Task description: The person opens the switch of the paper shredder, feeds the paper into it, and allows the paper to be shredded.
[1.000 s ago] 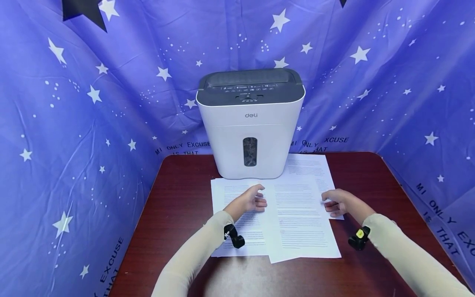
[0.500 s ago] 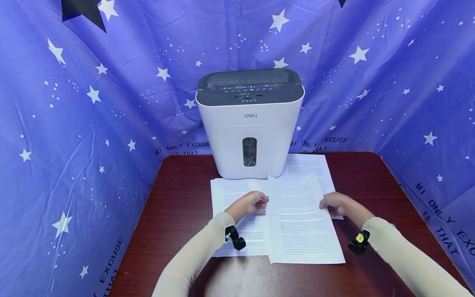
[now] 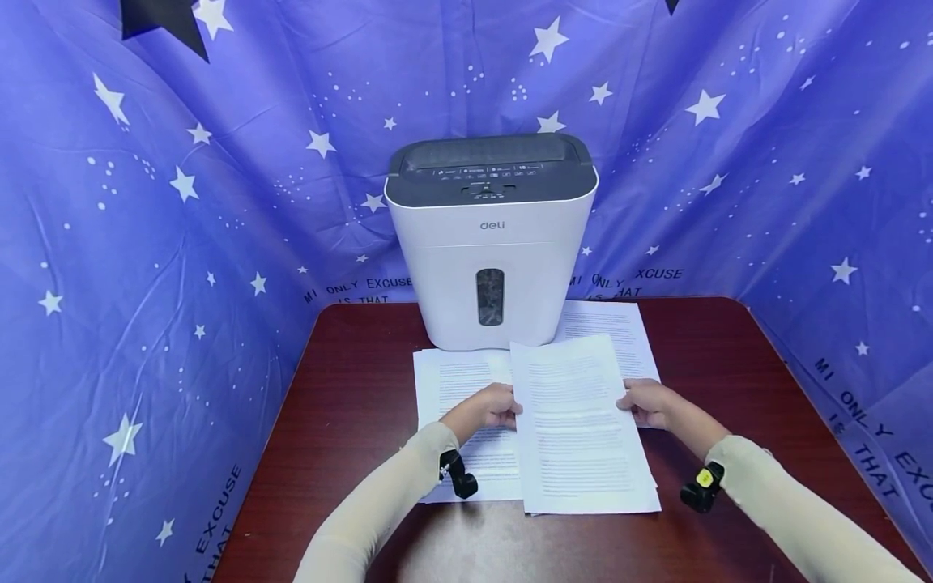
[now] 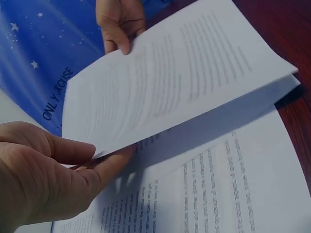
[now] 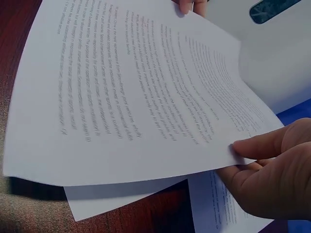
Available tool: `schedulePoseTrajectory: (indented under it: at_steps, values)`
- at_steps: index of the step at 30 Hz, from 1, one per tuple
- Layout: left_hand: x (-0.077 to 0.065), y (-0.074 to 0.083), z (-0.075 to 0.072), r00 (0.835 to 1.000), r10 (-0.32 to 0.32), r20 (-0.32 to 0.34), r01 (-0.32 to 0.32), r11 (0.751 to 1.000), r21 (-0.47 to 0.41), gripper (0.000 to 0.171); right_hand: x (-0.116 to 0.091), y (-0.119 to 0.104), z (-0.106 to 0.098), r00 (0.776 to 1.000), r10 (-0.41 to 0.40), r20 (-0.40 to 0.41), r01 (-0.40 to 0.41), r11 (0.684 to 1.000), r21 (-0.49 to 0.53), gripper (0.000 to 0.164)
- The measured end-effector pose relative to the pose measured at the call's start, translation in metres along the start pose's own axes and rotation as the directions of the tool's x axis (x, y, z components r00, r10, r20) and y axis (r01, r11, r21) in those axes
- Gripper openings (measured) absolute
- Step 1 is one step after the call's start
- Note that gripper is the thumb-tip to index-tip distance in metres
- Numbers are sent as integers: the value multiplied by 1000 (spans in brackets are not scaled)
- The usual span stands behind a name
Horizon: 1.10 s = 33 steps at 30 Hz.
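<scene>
Printed sheets of paper (image 3: 579, 437) are held raised in front of the shredder, tilted over other pages. Their left edge is pinched by my left hand (image 3: 490, 405), thumb on top and fingers beneath, as the left wrist view shows. On the opposite edge my right hand (image 3: 651, 405) pinches the paper between thumb and fingers. In the right wrist view a second sheet (image 5: 102, 204) peeks out askew below the upper page (image 5: 112, 160). More printed pages (image 3: 466, 368) lie flat under my left hand. Another printed page (image 3: 641, 344) lies at the back right, partly covered.
A white and dark grey deli paper shredder (image 3: 445, 251) stands upright at the back of the dark red table (image 3: 350, 389), right behind the papers. Starry blue curtains (image 3: 240, 243) enclose the table's back and sides. Each wrist wears a black camera mount (image 3: 459, 476).
Both hands have closed in on the paper's side edges and now pinch them. The paper has come up off the pages below and shifted slightly left. The shredder has stayed put.
</scene>
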<state>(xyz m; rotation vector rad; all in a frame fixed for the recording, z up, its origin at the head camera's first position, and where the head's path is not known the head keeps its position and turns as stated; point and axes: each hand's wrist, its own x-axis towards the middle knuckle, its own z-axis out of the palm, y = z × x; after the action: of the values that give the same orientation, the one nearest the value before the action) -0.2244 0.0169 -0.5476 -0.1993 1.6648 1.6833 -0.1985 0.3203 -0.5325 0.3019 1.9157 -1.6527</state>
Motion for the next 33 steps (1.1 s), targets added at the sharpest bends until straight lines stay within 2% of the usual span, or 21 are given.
schedulePoseTrajectory:
  at_steps: [3, 7, 11, 14, 17, 21, 24, 28, 31, 33]
  values:
    - [-1, -1, -3, 999, 29, -21, -29, 1000, 6, 59, -1, -2, 1, 1000, 18, 12, -18, 1000, 3, 54]
    - [-5, 0, -8, 997, 51, -60, -50, 999, 20, 69, -5, -1, 1, 997, 64, 53, -65, 998, 0, 34]
    - [-6, 3, -15, 992, 111, -66, -109, 993, 41, 61, -4, 1, 3, 994, 68, 83, -72, 996, 52, 23]
    - [-7, 4, -20, 984, 172, -43, -170, 984, 50, 45, 0, 2, 4, 995, 31, 96, -40, 994, 101, 22]
    - [-9, 5, -25, 976, 218, -22, -215, 973, 88, 41, 2, 0, 6, 996, -9, 88, -3, 992, 129, 22]
    - [-13, 7, -32, 966, 258, -1, -255, 955, 154, 45, 4, -5, 7, 998, -44, 54, 38, 993, 108, 26]
    - [-16, 11, -36, 963, 270, -7, -264, 945, 192, 33, 5, -8, 8, 997, -73, 31, 71, 995, 69, 30]
    - [-21, 19, -41, 957, 290, -30, -277, 936, 216, 26, 4, -12, 7, 983, -169, 76, 167, 985, 33, 25]
    - [-25, 28, -45, 946, 322, -36, -306, 923, 233, 34, 3, -20, 6, 965, -242, 99, 241, 970, 24, 24]
    - [-28, 36, -47, 938, 345, -37, -326, 914, 243, 34, 1, -28, 9, 960, -270, 79, 270, 963, 14, 30]
